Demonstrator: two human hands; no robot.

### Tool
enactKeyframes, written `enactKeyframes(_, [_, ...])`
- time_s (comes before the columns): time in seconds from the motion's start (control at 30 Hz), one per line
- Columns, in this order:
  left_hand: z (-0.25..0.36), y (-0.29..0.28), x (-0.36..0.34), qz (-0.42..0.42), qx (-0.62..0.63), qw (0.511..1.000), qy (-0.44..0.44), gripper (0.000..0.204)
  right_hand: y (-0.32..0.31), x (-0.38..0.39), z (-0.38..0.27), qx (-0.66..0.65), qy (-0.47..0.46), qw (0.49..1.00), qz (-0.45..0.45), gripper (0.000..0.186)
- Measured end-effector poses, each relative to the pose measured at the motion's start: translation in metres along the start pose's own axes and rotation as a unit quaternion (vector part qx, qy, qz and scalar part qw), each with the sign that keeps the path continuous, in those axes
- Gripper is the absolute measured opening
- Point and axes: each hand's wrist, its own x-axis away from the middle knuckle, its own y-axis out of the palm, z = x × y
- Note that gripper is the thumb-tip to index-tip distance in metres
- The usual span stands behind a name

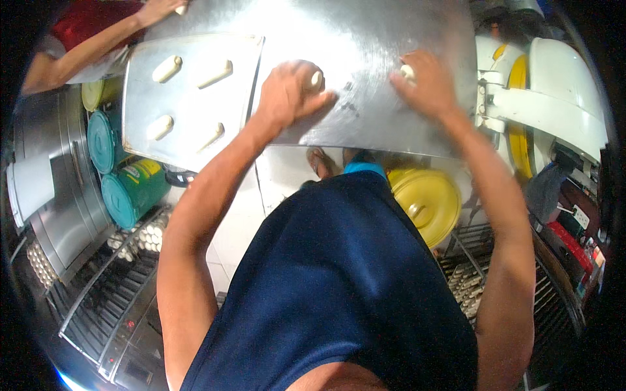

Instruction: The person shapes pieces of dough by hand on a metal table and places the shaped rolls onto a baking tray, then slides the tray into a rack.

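My left hand (287, 98) is curled over a piece of dough (316, 79) on the metal worktable (365, 124); only the dough's pale end shows by the thumb. Farther right, my right hand (429, 85) closes over another piece of dough (407, 72), which peeks out at its thumb side. The right hand is slightly blurred. Left of my left hand lies a metal baking tray (189, 98). Several pale, elongated dough rolls (167, 69) rest on it, spaced apart.
At the upper left another person's arm (98, 55) reaches over the table, a pale piece by the fingers. Green lidded buckets (120, 199) stand at left, and a yellow lidded bucket (427, 202) under the table. A white machine (554, 98) flanks the table's right; racks (111, 306) are behind.
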Motion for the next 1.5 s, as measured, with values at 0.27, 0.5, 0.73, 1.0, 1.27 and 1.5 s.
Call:
enactKeyframes(0.27, [-0.032,0.020,-0.052,-0.038,-0.021,0.996,0.083,0.035,0.028,-0.036,0.015,0.016,0.097,0.985,-0.139,0.037])
enactKeyframes(0.5, [-0.006,0.005,0.016,-0.005,0.003,1.000,0.023,0.061,0.000,0.003,-0.013,-0.011,0.012,1.000,0.003,0.045])
enactKeyframes(0.73, [-0.028,0.024,-0.035,-0.089,-0.038,0.995,0.028,0.043,0.031,-0.009,0.006,0.021,0.117,0.986,-0.121,0.049])
enactKeyframes(1.0, [-0.001,0.010,0.020,-0.018,-0.019,1.000,0.017,0.065,0.008,0.001,-0.006,0.019,0.007,1.000,0.002,0.040])
enactKeyframes(1.27, [-0.016,0.020,-0.029,-0.076,0.027,0.996,0.029,0.039,0.023,0.001,-0.008,0.001,0.093,0.986,-0.138,0.040])
enactKeyframes(1.5, [0.001,0.012,0.024,-0.031,0.010,0.999,0.002,0.073,0.009,-0.007,-0.014,0.040,0.017,0.999,0.023,0.040])
